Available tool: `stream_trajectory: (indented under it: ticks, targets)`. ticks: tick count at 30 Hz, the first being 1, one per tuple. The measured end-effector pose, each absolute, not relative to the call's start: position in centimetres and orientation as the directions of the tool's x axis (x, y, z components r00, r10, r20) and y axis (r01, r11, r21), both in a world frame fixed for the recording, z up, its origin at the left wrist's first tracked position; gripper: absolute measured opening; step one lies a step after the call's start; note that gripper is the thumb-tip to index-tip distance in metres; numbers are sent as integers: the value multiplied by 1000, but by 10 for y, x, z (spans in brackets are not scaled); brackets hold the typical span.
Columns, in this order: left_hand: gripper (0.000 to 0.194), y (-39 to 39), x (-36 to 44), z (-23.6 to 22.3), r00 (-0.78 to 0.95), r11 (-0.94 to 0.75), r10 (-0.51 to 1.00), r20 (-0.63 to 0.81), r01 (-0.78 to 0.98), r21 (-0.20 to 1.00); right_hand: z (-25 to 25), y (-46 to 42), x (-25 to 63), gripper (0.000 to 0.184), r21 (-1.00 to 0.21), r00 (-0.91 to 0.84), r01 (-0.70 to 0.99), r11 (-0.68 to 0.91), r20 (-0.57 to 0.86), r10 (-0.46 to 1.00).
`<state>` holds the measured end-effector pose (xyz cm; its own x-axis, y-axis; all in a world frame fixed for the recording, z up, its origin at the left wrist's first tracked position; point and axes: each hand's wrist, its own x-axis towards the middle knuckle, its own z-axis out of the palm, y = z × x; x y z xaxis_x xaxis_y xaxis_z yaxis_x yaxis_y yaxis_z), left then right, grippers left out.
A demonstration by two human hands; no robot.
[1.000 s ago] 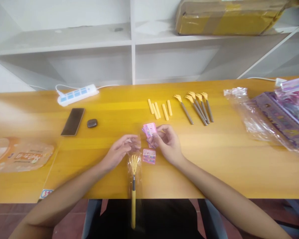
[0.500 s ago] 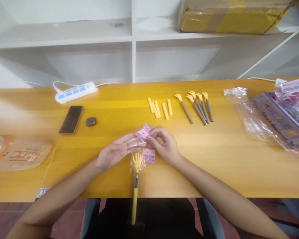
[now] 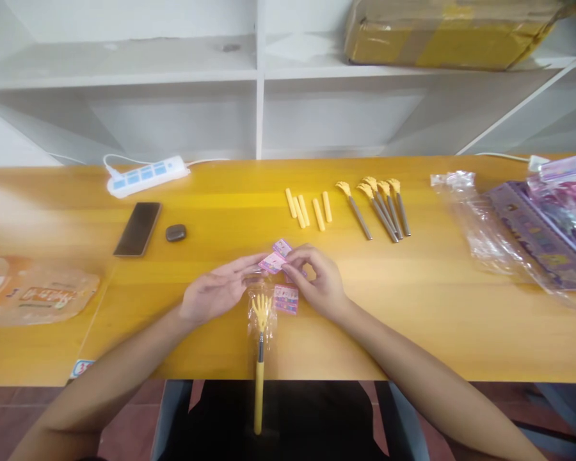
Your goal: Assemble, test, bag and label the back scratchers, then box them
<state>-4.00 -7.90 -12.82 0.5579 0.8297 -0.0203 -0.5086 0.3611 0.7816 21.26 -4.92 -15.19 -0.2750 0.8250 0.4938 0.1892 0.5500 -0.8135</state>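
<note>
My right hand [image 3: 319, 278] is closed in a pinch on a small pink printed card [image 3: 272, 262]. My left hand [image 3: 216, 289] reaches in from the other side, its thumb close to the card's left edge. Its fingers are at the top of a clear plastic bag [image 3: 270, 339], gripping it there; the fingertips are partly hidden. Inside the bag lies a back scratcher [image 3: 260, 358] with a yellow hand-shaped head and yellow handle, its lower end past the table edge. More pink cards [image 3: 286, 299] lie on the table beside the bag, and another card [image 3: 282, 246] shows behind the pinched one.
Several yellow tubes [image 3: 319, 214] and several scratcher rods [image 3: 381, 208] lie farther back. To the right are clear bags [image 3: 489, 230] and a purple box [image 3: 532, 230]. Leftward are a phone [image 3: 137, 229], a dark case [image 3: 175, 233], a power strip [image 3: 148, 176] and an orange package [image 3: 43, 291].
The pink card in my right hand has tilted and dropped slightly. My left fingers have drawn back a little to the left, and the bag's upper end has shifted left with them.
</note>
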Motion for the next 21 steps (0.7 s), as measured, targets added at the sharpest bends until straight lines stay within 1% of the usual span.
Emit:
stream_trajectory:
  ticks: [4,9,14,21]
  targets:
    - [71,-78,-39,-127,551,377,834,-40,-516,769,-151,-49,213,4,-806,-285,194,559,499,818]
    - [71,-78,-38,-127,568,387,822,-23,-531,754,-148,-49,213,7,-775,-304,183,605,541,784]
    - [67,-78,-40,-129,575,400,818,-28,-534,745,-147,-51,213,7,-737,-337,225,638,555,760]
    - [66,-78,-38,-126,611,405,792,1,-527,747,-147,-52,214,19,-711,-398,203,673,568,720]
